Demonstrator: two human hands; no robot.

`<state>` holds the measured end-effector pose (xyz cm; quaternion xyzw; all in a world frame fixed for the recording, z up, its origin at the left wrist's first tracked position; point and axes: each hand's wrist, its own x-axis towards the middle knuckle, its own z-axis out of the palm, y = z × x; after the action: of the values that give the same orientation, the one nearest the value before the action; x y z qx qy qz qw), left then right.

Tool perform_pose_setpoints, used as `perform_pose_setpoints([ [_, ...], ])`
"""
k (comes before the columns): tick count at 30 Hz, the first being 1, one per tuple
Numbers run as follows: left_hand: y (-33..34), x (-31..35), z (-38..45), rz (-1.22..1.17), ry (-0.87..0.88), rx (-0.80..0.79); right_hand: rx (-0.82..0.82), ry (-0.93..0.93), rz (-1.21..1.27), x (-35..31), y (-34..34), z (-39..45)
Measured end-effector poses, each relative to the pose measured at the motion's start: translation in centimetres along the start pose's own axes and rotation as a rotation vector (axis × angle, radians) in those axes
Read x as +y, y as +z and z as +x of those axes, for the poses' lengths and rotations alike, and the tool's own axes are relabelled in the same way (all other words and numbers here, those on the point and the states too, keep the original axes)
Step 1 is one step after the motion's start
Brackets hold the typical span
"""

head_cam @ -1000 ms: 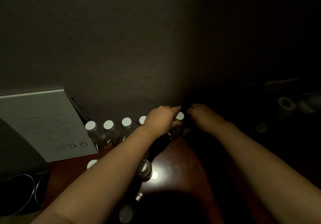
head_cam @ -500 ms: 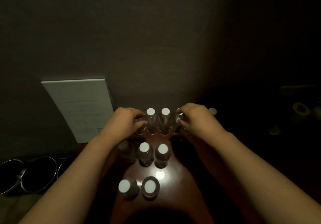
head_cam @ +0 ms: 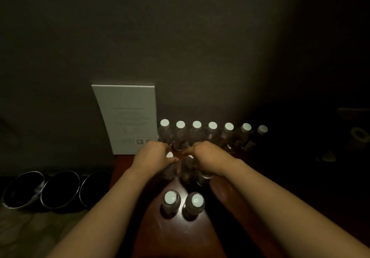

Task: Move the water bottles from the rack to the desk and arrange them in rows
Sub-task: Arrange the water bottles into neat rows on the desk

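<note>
- Head view, back of the bench (head_cam: 176, 235): seven water bottles stand upright in a row against the wall, white caps up, from the leftmost back bottle (head_cam: 165, 131) beside a leaning white card (head_cam: 128, 117) to the rightmost back bottle (head_cam: 260, 135), which is half lost in the dark.
- Head view, middle: the left hand (head_cam: 155, 157) has its fingers curled round the neck of a middle-row bottle (head_cam: 169, 167), whose cap peeks out between thumb and fingers. The right hand (head_cam: 206, 157) is curled over another middle bottle (head_cam: 187, 169), gripping near the cap; a third bottle body (head_cam: 204, 177) shows under its wrist, though whether the hand touches it I cannot tell.
- Head view, front: two front bottles, one on the left (head_cam: 171, 201) and one on the right (head_cam: 195, 203), stand just beside each other — nearer the person than both hands.
- The relation that matters: both held bottles stand with long axes vertical, directly under the hands, between back row and front pair. Each hand already sits on its own bottle, so neither needs to cross over. My guess is the step in hand is squaring up this middle row, sliding the bottles sideways into line.
- Left of the bench, three dark metal bowls (head_cam: 60, 189) sit in a row on a lower surface.
- No rack is visible — too dark on the right to say.
</note>
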<state>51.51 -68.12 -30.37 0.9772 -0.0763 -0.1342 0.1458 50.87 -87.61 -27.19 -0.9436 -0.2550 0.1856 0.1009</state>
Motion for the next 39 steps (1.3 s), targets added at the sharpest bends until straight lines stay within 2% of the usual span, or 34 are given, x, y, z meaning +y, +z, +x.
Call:
perform_pose_setpoints([
  [5,1.4,-0.1,0.2,0.006,-0.046,0.089,-0.094,-0.007,-0.046,-0.5,1.0,0.5],
  [10,1.6,-0.3,1.1,0.034,-0.017,0.047,-0.049,-0.006,-0.045,-0.3,1.8,1.2],
  [21,-0.4,-2.2,4.3,-0.121,-0.014,0.036,0.086,0.065,-0.070,0.2,1.3,4.0],
  [31,-1.0,-3.3,7.0,-0.138,0.015,0.047,0.079,0.176,-0.047,0.8,0.2,7.3],
  [39,-1.0,-3.5,6.8,-0.182,0.037,0.013,0.122,0.150,-0.030,0.9,0.3,8.3],
])
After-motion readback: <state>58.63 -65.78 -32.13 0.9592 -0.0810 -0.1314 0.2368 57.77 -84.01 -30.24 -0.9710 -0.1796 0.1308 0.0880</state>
